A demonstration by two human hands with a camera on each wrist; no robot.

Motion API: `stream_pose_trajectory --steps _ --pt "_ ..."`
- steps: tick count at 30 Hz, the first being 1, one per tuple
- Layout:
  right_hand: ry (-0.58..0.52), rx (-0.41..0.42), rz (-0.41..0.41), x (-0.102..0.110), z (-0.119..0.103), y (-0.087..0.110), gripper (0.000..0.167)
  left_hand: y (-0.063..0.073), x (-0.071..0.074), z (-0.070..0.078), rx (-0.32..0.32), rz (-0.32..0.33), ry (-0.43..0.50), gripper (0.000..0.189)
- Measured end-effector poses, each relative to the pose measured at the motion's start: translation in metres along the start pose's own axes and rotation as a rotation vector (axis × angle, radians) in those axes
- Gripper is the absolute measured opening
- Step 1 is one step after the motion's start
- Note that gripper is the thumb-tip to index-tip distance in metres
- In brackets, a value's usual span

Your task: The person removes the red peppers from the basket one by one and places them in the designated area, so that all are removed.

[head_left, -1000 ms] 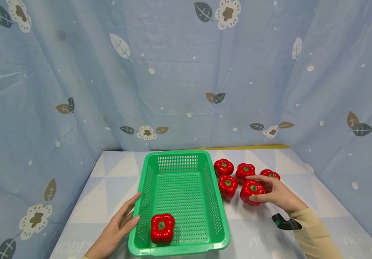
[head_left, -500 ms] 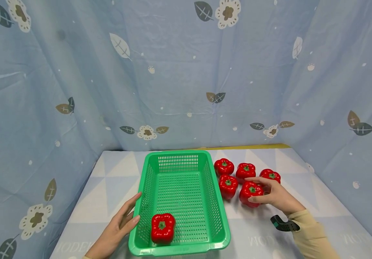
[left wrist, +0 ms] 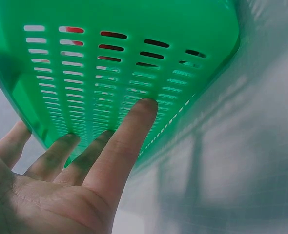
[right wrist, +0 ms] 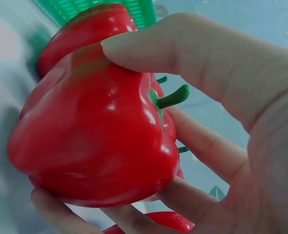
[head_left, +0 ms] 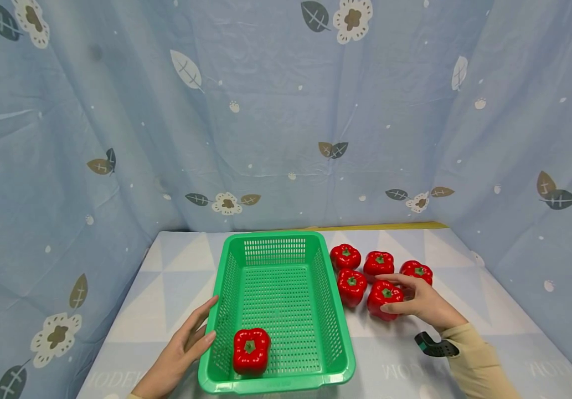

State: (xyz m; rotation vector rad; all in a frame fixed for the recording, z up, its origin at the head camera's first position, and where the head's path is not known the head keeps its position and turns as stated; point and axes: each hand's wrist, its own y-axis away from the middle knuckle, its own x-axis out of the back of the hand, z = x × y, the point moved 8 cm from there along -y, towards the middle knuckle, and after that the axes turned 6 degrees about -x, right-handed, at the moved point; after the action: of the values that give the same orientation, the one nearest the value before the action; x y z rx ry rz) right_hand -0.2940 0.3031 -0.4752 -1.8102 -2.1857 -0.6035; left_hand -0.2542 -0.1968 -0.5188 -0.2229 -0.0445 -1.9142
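Note:
In the head view, my left hand [head_left: 178, 350] lies against the left side of a green plastic basket [head_left: 275, 382]. The left wrist view has its fingers [left wrist: 122, 146] reaching fairly straight to the slotted outer wall. One red bell pepper [head_left: 251, 360] sits in the basket's near left corner. To the right of the basket, my right hand [head_left: 425, 302] holds another red bell pepper [head_left: 382, 307], green stem upward. Up close, that thumb [right wrist: 144, 51] lies across one side of the held pepper, with fingers curled around the opposite side.
Several more red bell peppers [head_left: 351, 288] stand close together between the basket and the right hand, one [head_left: 417, 270] just behind that hand. A patterned cloth covers the table [head_left: 131, 332]. Blue curtains [head_left: 286, 111] hang behind and at both sides.
My right hand and its pepper have shifted slightly left and toward the near side, closer to the neighbouring pepper. The left hand and basket stay in place.

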Motion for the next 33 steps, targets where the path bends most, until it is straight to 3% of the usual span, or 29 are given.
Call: stream_pose_trajectory --steps 33 --pt "-0.004 -0.007 -0.019 -0.0016 0.0021 -0.0005 0.07 -0.0004 0.0008 -0.0029 0.004 -0.005 0.0 0.063"
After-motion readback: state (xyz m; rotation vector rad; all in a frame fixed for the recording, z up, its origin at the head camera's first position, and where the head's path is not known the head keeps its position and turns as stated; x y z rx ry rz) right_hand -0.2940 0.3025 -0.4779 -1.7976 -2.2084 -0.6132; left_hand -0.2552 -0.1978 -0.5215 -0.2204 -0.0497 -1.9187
